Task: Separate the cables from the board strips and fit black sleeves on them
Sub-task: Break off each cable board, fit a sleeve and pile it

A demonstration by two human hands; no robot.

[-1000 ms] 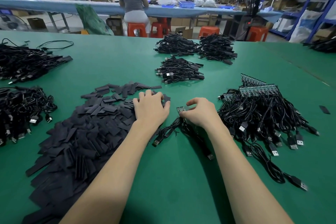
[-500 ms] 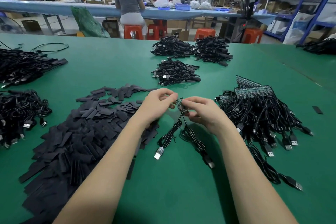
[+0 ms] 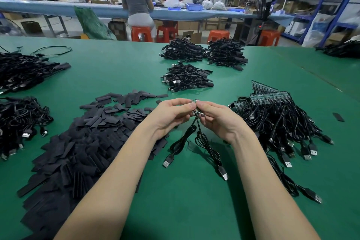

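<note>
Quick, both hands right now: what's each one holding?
Left hand: grip pinched on the small board strip.
Right hand: grip pinched on the same board strip; two cables hang below it.

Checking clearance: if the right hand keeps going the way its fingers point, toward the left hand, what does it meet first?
Nearly at once the left hand: the right hand already pinches the same small board piece, fingertips almost meeting. Depth between them is unclear.
</note>
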